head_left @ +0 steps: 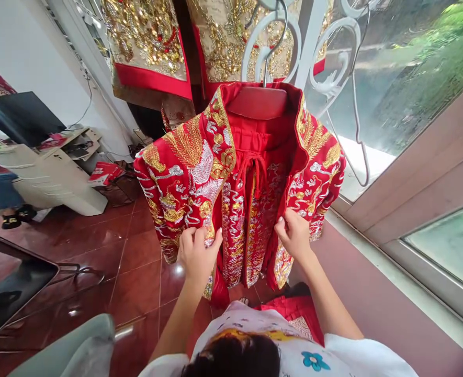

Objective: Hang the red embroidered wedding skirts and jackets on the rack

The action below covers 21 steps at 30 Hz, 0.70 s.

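Observation:
A red jacket (184,173) with gold and silver embroidery hangs on a hanger (268,63) in front of me, its front parted. Inside it hangs a red embroidered skirt (257,220) with a gathered waist and a tied red cord (253,162). My left hand (198,251) grips the jacket's front edge on the left, thumb toward the opening. On the opposite side my right hand (295,233) pinches the other front edge, its fingers curled on the cloth. The jacket's lower back is hidden behind the skirt.
Gold-sequined garments (148,42) hang behind the jacket from a white scrolled metal rack (305,42). An empty wire hanger (359,131) dangles at right beside the window (411,78). At left are a white desk (54,178), a black chair (15,288) and a person's legs (1,191).

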Each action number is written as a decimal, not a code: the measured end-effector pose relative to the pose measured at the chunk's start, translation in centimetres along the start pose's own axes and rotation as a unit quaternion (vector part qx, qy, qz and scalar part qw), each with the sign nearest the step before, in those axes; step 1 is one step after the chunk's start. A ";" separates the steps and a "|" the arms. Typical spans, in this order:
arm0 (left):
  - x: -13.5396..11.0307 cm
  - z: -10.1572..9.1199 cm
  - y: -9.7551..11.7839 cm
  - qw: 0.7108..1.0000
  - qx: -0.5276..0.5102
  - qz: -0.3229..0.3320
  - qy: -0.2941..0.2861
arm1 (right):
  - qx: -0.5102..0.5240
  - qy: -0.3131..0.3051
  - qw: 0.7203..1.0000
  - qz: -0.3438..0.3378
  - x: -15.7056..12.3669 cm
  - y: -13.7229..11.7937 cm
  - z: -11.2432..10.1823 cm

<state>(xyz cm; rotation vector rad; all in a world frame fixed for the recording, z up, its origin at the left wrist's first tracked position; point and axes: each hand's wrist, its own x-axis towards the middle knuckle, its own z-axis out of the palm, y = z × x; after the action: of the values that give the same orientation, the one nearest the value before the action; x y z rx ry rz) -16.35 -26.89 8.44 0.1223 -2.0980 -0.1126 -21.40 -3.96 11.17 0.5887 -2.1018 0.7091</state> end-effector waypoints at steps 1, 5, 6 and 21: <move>-0.4 1.0 0.1 1.000 0.020 -0.012 -0.007 | 0.011 -0.009 1.000 -0.005 0.1 -0.7 0.2; -1.9 4.9 -0.4 0.995 0.037 -0.084 -0.046 | 0.055 -0.026 0.996 -0.059 1.0 -3.6 2.7; -2.0 5.6 -0.8 0.993 0.034 -0.104 -0.040 | 0.067 -0.032 0.995 -0.065 1.3 -4.0 3.4; 2.5 1.1 5.5 0.976 -0.159 -0.010 -0.149 | 0.416 -0.241 0.867 0.129 4.3 -5.8 0.7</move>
<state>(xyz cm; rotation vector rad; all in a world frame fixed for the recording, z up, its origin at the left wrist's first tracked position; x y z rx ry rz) -18.81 -21.74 10.77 -0.0727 -2.3465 -0.5032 -20.59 -9.37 15.94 1.0351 -2.2802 1.8246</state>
